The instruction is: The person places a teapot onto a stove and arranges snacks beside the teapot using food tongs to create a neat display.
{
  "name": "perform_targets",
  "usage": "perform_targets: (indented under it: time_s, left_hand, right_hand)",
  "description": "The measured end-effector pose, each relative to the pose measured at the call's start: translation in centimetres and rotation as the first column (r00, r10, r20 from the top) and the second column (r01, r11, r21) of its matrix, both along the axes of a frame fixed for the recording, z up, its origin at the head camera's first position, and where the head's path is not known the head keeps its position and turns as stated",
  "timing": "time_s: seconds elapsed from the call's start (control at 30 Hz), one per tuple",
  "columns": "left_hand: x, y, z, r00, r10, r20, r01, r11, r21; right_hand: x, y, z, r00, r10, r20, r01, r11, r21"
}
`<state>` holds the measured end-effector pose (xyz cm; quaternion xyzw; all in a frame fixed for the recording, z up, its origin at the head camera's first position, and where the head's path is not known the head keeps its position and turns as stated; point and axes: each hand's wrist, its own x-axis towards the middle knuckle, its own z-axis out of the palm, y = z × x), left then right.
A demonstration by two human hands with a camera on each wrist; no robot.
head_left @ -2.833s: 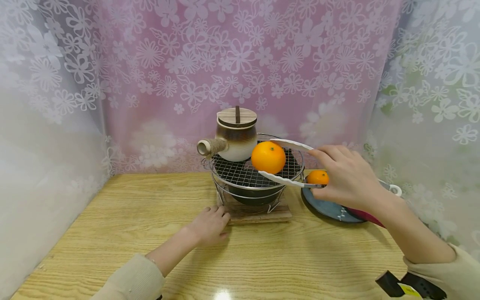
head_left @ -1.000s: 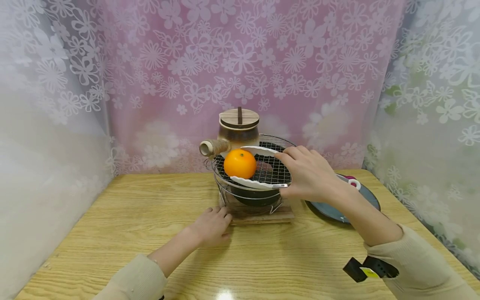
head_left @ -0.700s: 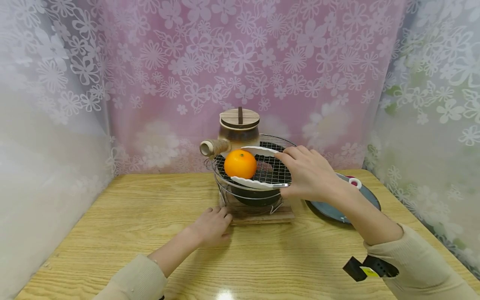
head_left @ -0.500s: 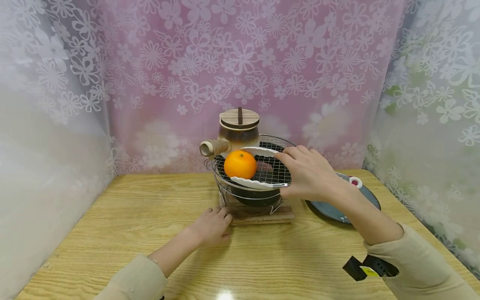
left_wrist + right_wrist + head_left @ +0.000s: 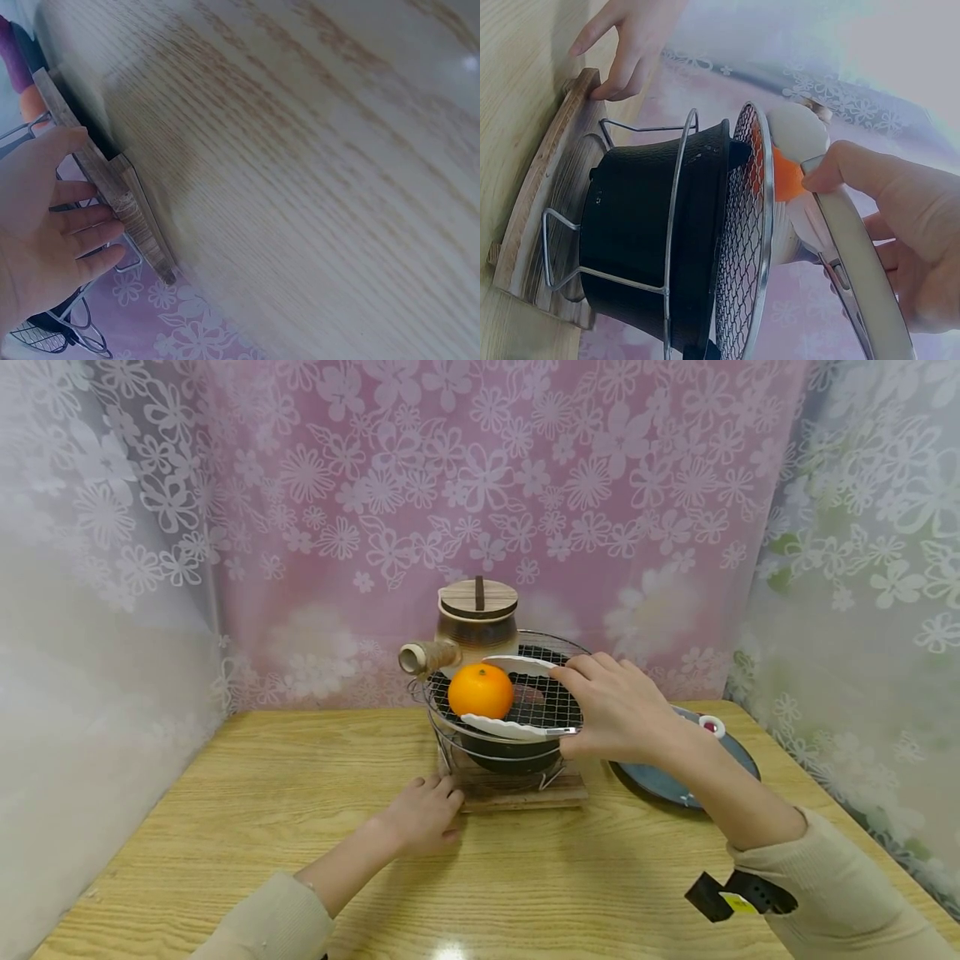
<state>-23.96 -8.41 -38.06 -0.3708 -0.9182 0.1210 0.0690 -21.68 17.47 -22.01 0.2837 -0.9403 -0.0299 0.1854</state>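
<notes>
My right hand (image 5: 618, 706) grips a pair of tongs (image 5: 510, 727) with white scalloped heads, one on each side of an orange (image 5: 482, 692). The orange sits low at the left front of the round wire mesh (image 5: 551, 697), before the clay pot (image 5: 480, 622) with its wooden lid. In the right wrist view, the orange (image 5: 786, 178) shows between the tong heads, right by the mesh. Loosely extended, the fingers of my left hand (image 5: 423, 814) rest against the left corner of the wooden board (image 5: 525, 797) under the stove.
Beneath the mesh stands a black stove bowl (image 5: 641, 225) in a wire frame. A dark blue plate (image 5: 731, 768) lies at the right, partly behind my right forearm, with a white ring (image 5: 711, 725) at its back. A floral curtain (image 5: 480, 485) hangs behind the table.
Since the oldest frame, my right hand has carried the orange leftward in the tongs to the mesh's left front. Over the last second both hands have stayed nearly still.
</notes>
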Motion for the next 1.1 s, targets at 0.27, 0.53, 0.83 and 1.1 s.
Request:
perform_targets:
  time_s: [0.27,0.53,0.83,1.1]
  left_hand:
    - [0.1,-0.1,0.2,1.0,-0.003,0.01,0.003,1.0,0.002]
    - [0.1,0.0,0.2,1.0,-0.011,-0.007,0.011,1.0,0.017]
    - [0.2,0.0,0.2,1.0,-0.013,-0.022,0.013,1.0,-0.004]
    - [0.0,0.0,0.0,1.0,-0.012,-0.023,0.012,1.0,-0.014]
  right_hand:
    - [0.0,0.1,0.0,1.0,0.009,0.001,-0.009,1.0,0.004]
    - [0.2,0.4,-0.2,1.0,0.007,0.027,-0.007,1.0,-0.013]
    - [0.5,0.8,-0.3,1.0,0.011,0.029,-0.011,1.0,-0.002]
    - [0.8,2.0,0.4,0.995,-0.021,0.095,0.028,0.997,-0.073]
